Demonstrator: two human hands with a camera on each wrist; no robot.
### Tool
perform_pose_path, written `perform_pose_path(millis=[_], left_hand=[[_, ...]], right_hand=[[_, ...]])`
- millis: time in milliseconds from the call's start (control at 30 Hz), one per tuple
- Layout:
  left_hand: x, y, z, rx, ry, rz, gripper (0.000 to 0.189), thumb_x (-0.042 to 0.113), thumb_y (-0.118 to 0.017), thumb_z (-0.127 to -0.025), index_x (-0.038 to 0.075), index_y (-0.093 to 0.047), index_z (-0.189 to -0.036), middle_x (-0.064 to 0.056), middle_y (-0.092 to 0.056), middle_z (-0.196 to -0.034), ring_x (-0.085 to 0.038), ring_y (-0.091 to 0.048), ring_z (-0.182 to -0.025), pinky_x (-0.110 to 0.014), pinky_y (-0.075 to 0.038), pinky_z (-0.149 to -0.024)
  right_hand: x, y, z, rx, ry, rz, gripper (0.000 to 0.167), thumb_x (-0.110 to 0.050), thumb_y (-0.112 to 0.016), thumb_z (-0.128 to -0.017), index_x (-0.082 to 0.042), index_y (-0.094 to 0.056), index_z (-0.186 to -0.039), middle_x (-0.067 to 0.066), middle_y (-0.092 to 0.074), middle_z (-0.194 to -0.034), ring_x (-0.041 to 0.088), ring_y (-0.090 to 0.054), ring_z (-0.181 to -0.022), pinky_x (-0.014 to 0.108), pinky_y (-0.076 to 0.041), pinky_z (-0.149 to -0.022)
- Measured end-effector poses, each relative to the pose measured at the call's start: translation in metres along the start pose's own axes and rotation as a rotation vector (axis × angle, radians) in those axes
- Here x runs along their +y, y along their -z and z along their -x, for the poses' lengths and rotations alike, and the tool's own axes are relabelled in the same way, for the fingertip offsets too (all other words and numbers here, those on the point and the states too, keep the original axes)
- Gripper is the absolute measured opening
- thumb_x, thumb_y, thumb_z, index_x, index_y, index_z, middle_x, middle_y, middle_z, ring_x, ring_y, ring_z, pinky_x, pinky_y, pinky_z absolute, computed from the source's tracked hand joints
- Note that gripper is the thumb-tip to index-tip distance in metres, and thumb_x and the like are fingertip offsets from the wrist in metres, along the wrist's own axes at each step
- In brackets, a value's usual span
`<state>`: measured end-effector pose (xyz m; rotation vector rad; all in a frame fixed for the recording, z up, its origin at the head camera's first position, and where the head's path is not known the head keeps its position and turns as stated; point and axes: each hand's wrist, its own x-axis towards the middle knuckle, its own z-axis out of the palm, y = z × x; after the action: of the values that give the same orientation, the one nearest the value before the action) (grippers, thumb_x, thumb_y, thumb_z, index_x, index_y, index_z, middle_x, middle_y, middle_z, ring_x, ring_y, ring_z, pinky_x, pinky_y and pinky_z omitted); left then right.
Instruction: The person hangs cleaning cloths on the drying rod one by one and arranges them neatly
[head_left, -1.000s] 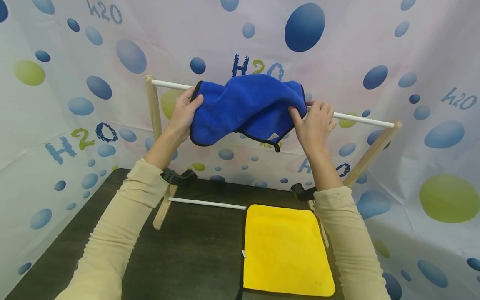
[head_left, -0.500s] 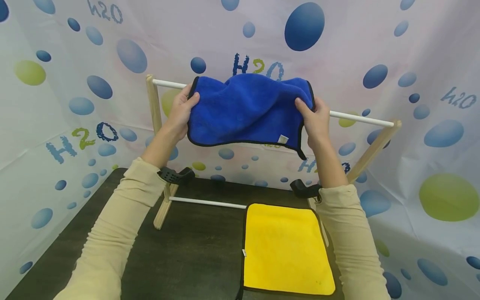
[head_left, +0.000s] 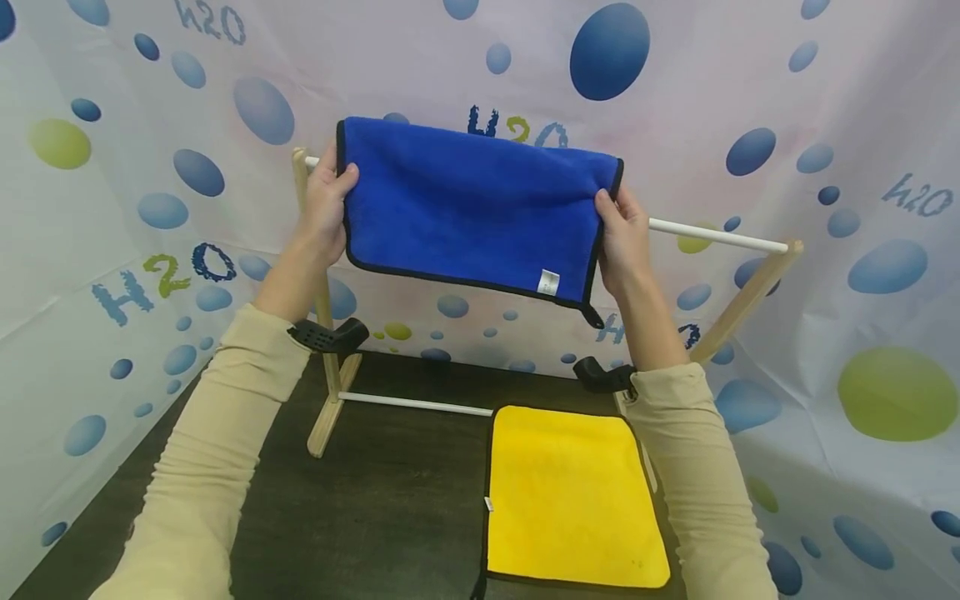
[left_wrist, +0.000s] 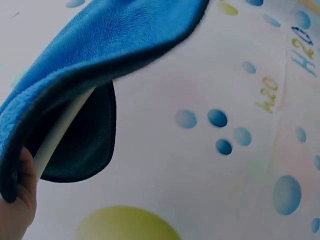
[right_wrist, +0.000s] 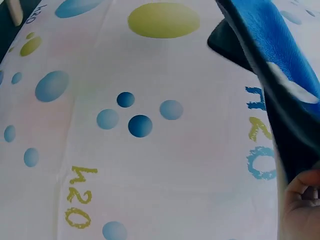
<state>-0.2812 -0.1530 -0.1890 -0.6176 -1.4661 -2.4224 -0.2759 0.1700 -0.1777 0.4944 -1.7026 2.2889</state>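
Note:
A blue cloth (head_left: 472, 208) with black edging and a white tag hangs over the top white rod (head_left: 720, 237) of a wooden rack. My left hand (head_left: 324, 204) pinches its left edge, thumb in front. At the opposite edge, my right hand (head_left: 624, 237) pinches the cloth the same way. The left wrist view shows the cloth (left_wrist: 115, 40) draped over the rod (left_wrist: 62, 132), with a dark back flap hanging behind and part of the left hand (left_wrist: 20, 205) beneath. In the right wrist view, the right hand (right_wrist: 304, 205) is partly cut off below the cloth's edge (right_wrist: 280, 95).
A yellow cloth (head_left: 573, 500) with black edging lies flat on the dark table (head_left: 375, 508). The rack's wooden posts (head_left: 742, 304) stand on either side, joined low down by another white rod (head_left: 420, 407). A patterned curtain (head_left: 847, 100) hangs behind.
The blue cloth has gone from bunched and folded to spread nearly flat. My left hand has moved left and slightly up, pulling its edge outward; the right hand has shifted its hold on the right edge.

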Motion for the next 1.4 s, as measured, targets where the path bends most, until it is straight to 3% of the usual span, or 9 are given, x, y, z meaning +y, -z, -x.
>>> perform_pose_path(millis=[133,233,333,500,767,867,1100,1233,1400], left_hand=[[0.006,0.007,-0.004,0.005,-0.001,0.025,0.047,0.007,-0.031,-0.098,0.019,-0.027,-0.143,-0.004,-0.038,-0.134,-0.015,-0.042,-0.118,-0.023,-0.04,-0.092],[0.01,0.01,-0.007,0.002,0.04,0.005,0.046,0.008,-0.03,-0.098,0.019,-0.027,-0.143,-0.003,-0.042,-0.127,-0.013,-0.046,-0.109,-0.021,-0.044,-0.084],[0.016,0.009,-0.011,-0.001,0.037,0.005,0.046,0.008,-0.03,-0.098,0.018,-0.027,-0.144,-0.003,-0.04,-0.127,-0.012,-0.044,-0.11,-0.021,-0.042,-0.087],[0.028,0.001,-0.015,0.026,-0.033,0.042,0.048,0.009,-0.03,-0.098,0.022,-0.027,-0.144,0.004,-0.032,-0.141,-0.009,-0.033,-0.124,-0.021,-0.029,-0.103],[0.021,0.009,-0.005,0.005,0.11,-0.044,0.045,0.013,-0.029,-0.099,0.022,-0.028,-0.143,-0.006,-0.035,-0.135,-0.016,-0.041,-0.117,-0.023,-0.04,-0.09],[0.017,0.016,-0.001,0.026,0.088,-0.051,0.043,0.012,-0.03,-0.099,0.018,-0.031,-0.141,-0.005,-0.037,-0.134,-0.015,-0.039,-0.118,-0.025,-0.038,-0.093],[0.006,0.035,0.007,0.071,0.025,-0.109,0.022,0.009,-0.039,-0.097,0.009,-0.049,-0.116,-0.003,-0.049,-0.104,-0.013,-0.05,-0.09,-0.019,-0.046,-0.073],[-0.006,0.049,0.013,0.039,0.028,-0.124,0.035,0.007,-0.044,-0.095,0.01,-0.042,-0.13,-0.005,-0.047,-0.119,-0.014,-0.052,-0.101,-0.019,-0.049,-0.079],[-0.025,0.063,0.02,0.005,0.01,-0.125,0.046,0.0,-0.048,-0.092,0.009,-0.035,-0.135,-0.003,-0.055,-0.113,-0.012,-0.058,-0.097,-0.02,-0.051,-0.076]], right_hand=[[0.005,-0.004,-0.001,-0.111,-0.006,0.206,0.032,-0.012,-0.038,-0.098,-0.005,-0.048,-0.127,0.003,-0.056,-0.084,0.01,-0.056,-0.069,0.02,-0.049,-0.064],[0.003,-0.011,-0.006,-0.129,0.003,0.345,0.022,-0.011,-0.038,-0.098,-0.001,-0.053,-0.111,0.002,-0.055,-0.08,0.01,-0.056,-0.07,0.02,-0.048,-0.067],[-0.003,-0.023,-0.014,-0.106,0.091,0.336,0.017,-0.007,-0.04,-0.097,-0.003,-0.056,-0.093,0.001,-0.05,-0.076,0.01,-0.051,-0.072,0.02,-0.044,-0.068],[-0.016,-0.04,-0.021,-0.103,0.29,0.277,0.021,-0.002,-0.038,-0.096,-0.003,-0.059,-0.097,-0.001,-0.052,-0.096,0.009,-0.046,-0.092,0.021,-0.038,-0.08],[-0.013,-0.034,-0.01,0.027,-0.052,0.476,0.022,-0.019,-0.041,-0.097,-0.007,-0.048,-0.08,0.001,-0.04,-0.072,0.013,-0.042,-0.072,0.03,-0.04,-0.08],[-0.007,-0.03,-0.006,0.029,-0.054,0.495,0.02,-0.019,-0.044,-0.096,-0.005,-0.055,-0.087,0.001,-0.047,-0.075,0.013,-0.048,-0.075,0.037,-0.045,-0.088],[0.012,-0.019,0.004,0.002,-0.021,0.526,0.024,-0.019,-0.048,-0.095,0.002,-0.059,-0.1,0.001,-0.056,-0.085,0.012,-0.055,-0.08,0.041,-0.047,-0.089],[0.029,-0.009,0.012,-0.069,0.02,0.553,0.031,-0.017,-0.048,-0.095,0.006,-0.055,-0.114,0.006,-0.059,-0.095,0.012,-0.057,-0.086,0.036,-0.05,-0.085],[0.052,0.004,0.022,-0.222,0.013,0.581,0.041,-0.012,-0.049,-0.094,-0.001,-0.041,-0.132,0.02,-0.056,-0.117,0.026,-0.057,-0.102,0.039,-0.049,-0.086]])
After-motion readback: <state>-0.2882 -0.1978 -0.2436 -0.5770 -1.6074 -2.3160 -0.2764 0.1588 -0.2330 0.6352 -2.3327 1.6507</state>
